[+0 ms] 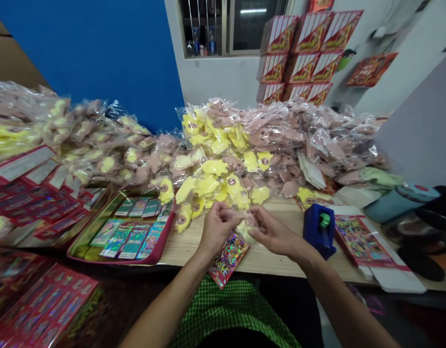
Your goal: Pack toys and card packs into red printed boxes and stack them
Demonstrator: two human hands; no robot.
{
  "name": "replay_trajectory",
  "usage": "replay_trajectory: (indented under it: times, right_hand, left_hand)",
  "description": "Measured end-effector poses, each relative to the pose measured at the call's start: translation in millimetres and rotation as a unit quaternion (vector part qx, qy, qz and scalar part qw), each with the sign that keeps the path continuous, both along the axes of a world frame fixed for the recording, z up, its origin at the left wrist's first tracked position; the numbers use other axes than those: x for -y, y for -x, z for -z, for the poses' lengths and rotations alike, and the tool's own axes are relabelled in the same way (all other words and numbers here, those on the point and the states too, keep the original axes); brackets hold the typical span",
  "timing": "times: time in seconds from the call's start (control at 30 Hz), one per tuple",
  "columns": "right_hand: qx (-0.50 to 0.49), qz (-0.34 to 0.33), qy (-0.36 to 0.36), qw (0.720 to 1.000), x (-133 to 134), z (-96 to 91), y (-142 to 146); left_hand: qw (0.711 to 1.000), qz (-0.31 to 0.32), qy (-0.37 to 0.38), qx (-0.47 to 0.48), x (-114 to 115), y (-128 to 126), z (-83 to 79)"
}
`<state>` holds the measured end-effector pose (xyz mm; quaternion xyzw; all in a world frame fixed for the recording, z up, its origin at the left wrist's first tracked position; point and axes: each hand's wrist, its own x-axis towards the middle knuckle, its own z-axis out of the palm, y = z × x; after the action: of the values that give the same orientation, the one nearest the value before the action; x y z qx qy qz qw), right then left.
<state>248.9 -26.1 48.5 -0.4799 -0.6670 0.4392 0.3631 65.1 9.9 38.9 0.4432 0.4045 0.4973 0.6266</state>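
Observation:
My left hand (pixel 220 223) and my right hand (pixel 274 231) are close together over the front of the table, fingers pinched on a small clear plastic bag (pixel 246 225) with something pale inside. The shape of its contents is blurred. Just below the bag, a shiny red foil packet (pixel 228 261) lies at the table's front edge, partly behind my left wrist. Right beyond my hands, yellow bagged figures (pixel 208 186) with small brown faces are heaped on the wooden table (pixel 277 263).
Pink bagged pieces (pixel 281 125) are piled along the back. On the left, a red-rimmed tin tray (pixel 165 237) holds several cards, beside red packets (pixel 30 203). On the right stand a blue tape dispenser (pixel 319 231) and a flattened printed box (pixel 368 241). Stacked boxes (pixel 303 67) rise behind.

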Motion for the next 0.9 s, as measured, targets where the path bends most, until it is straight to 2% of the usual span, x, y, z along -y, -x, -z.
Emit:
replay_trajectory:
  times: [0.07, 0.17, 0.3, 0.37, 0.47, 0.57, 0.63, 0.7, 0.73, 0.77, 0.8, 0.83, 0.9]
  right_hand:
    - [-0.043, 0.003, 0.051, 0.998, 2, 4.9, 3]
    - [-0.088, -0.022, 0.113, 0.989, 6, 6.1, 3]
    - [-0.143, -0.026, 0.114, 0.983, 7, -2.3, 3]
    - [-0.176, -0.004, 0.104, 0.979, 6, -5.8, 4]
    - [-0.218, 0.039, 0.113, 0.969, 5, -7.2, 0]
    - [-0.192, 0.103, 0.121, 0.969, 0, -6.2, -17]
    - [-0.141, 0.161, 0.093, 0.972, -6, -4.3, -33]
    - [-0.076, 0.202, 0.061, 0.974, -12, -1.2, -49]
    - [-0.043, 0.206, 0.055, 0.976, -14, 0.6, -57]
    - [-0.015, 0.199, 0.054, 0.978, -14, 2.3, -64]
    - [0.005, 0.188, 0.054, 0.981, -14, 3.9, -71]
    - [0.017, 0.171, 0.052, 0.984, -13, 5.2, -76]
    - [0.039, 0.150, 0.017, 0.988, -15, 7.1, -81]
  left_hand:
    - [0.998, -0.044, 0.016, 0.037, -2, 2, 0.7]
    - [0.994, -0.030, 0.062, 0.081, -3, 8, -3.4]
    - [0.983, 0.028, 0.126, 0.134, -9, 12, -12.1]
    - [0.980, 0.026, 0.137, 0.144, -14, 12, -12.0]
    - [0.987, -0.021, 0.123, 0.101, -21, 14, -5.5]
    - [0.990, -0.087, 0.098, 0.045, -18, 20, 4.9]
    - [0.992, -0.108, 0.062, -0.018, -9, 23, 12.3]
    - [0.979, -0.075, -0.013, -0.187, 5, 21, 19.1]
    - [0.953, -0.035, -0.054, -0.295, 12, 19, 21.8]
    - [0.915, 0.010, -0.088, -0.393, 18, 16, 23.7]
    - [0.876, 0.050, -0.110, -0.466, 23, 13, 24.6]
    - [0.852, 0.076, -0.117, -0.505, 27, 12, 24.4]
    - [0.841, 0.094, -0.125, -0.518, 32, 13, 20.8]
